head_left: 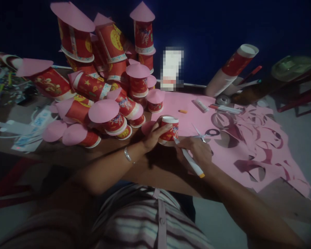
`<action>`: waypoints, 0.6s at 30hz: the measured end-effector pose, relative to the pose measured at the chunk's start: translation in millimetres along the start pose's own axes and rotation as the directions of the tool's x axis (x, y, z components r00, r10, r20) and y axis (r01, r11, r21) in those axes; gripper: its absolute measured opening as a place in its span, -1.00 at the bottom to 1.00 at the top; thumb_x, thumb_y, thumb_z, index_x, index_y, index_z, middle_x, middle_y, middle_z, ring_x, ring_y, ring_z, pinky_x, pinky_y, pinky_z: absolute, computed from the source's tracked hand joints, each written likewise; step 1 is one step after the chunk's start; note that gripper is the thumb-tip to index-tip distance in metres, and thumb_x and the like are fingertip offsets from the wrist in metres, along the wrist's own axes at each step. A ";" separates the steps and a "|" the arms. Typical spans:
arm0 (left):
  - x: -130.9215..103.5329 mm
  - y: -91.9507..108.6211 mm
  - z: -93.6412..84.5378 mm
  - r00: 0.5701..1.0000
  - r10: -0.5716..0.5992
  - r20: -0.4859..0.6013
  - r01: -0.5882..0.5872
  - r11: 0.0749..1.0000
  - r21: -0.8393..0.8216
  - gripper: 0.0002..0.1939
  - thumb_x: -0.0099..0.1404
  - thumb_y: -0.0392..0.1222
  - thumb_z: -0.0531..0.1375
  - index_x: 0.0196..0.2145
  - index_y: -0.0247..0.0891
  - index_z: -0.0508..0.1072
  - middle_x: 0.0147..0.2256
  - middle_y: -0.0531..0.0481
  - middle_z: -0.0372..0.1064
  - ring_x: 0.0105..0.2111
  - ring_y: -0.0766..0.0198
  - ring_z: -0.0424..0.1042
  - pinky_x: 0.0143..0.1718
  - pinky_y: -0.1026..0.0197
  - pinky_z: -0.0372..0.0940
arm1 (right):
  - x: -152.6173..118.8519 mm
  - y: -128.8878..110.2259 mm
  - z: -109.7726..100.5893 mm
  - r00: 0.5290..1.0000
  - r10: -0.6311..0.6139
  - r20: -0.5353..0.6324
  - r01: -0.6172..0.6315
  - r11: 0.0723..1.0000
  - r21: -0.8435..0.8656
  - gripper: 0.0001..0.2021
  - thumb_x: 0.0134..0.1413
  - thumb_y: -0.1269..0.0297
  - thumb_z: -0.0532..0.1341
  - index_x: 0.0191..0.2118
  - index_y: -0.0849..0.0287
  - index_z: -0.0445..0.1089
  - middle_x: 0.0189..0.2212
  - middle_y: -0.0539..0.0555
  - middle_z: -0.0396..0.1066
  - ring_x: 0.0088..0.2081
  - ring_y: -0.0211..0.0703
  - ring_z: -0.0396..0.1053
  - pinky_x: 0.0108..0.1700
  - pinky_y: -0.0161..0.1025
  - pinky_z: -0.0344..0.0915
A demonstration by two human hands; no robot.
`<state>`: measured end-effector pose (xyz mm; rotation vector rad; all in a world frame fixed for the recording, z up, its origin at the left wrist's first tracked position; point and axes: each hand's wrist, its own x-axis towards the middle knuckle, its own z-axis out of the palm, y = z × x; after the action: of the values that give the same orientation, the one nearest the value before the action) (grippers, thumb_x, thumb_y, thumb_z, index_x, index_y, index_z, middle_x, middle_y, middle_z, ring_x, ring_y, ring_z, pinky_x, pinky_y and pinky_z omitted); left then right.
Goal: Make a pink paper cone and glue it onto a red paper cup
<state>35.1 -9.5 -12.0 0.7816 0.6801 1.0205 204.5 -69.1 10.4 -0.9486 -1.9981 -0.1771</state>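
Grasping a red paper cup (175,128) in our left hand (154,135), we hold it rim up at the middle of the bench (145,166); whether its base rests there, we cannot tell. Our right hand (199,153) is closed around a white pen-like tool (192,162), its tip at the cup's near right side. Scissors (204,136) lie spread just beyond, on pink paper (168,107); pink-topped cups (103,111) crowd the left.
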 end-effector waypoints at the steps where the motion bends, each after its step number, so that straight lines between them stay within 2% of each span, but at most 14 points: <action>1: 0.0 0.1 0.2 1.000 0.000 -0.003 0.000 1.000 0.000 -0.65 0.18 -0.02 0.39 -0.15 -0.25 0.49 -0.28 0.01 0.51 -0.26 0.22 0.50 -0.08 0.12 0.37 | -0.4 0.2 0.3 1.000 -0.004 0.000 0.004 1.000 0.008 -0.86 0.14 0.48 0.29 -0.27 0.11 0.36 -0.45 -0.03 0.53 -0.44 -0.25 0.47 -0.36 -0.30 0.37; 9: 0.9 -1.7 -0.6 1.000 0.009 -0.010 -0.009 1.000 0.008 -0.64 0.18 -0.01 0.39 -0.14 -0.24 0.51 -0.26 -0.02 0.53 -0.13 0.13 0.50 0.03 0.08 0.35 | -3.0 1.6 0.9 1.000 -0.031 0.000 0.031 0.999 0.026 -0.84 0.09 0.48 0.32 -0.27 0.12 0.36 -0.44 -0.03 0.52 -0.42 -0.25 0.49 -0.31 -0.31 0.38; 12: 1.4 -1.7 -0.5 1.000 0.014 -0.012 -0.014 1.000 0.000 -0.63 0.17 -0.01 0.39 -0.13 -0.24 0.51 -0.25 -0.02 0.53 -0.14 0.14 0.50 0.02 0.08 0.35 | -1.1 1.2 -1.3 0.999 -0.033 0.023 0.031 0.998 0.048 -0.87 0.11 0.47 0.29 -0.27 0.12 0.36 -0.43 -0.01 0.53 -0.41 -0.24 0.49 -0.33 -0.30 0.38; 18: 1.8 -0.8 -0.2 1.000 0.028 -0.007 -0.028 1.000 -0.004 -0.61 0.17 -0.02 0.40 -0.11 -0.24 0.50 -0.27 0.01 0.51 -0.19 0.19 0.49 0.00 0.11 0.35 | 0.4 1.5 -1.8 1.000 -0.031 -0.004 0.031 0.999 0.041 -0.84 0.07 0.50 0.29 -0.28 0.12 0.34 -0.48 -0.05 0.49 -0.47 -0.27 0.45 -0.39 -0.32 0.32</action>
<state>36.0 -8.0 -13.0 0.7860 0.6748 1.0504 206.6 -68.7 11.4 -0.8917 -2.0063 -0.1546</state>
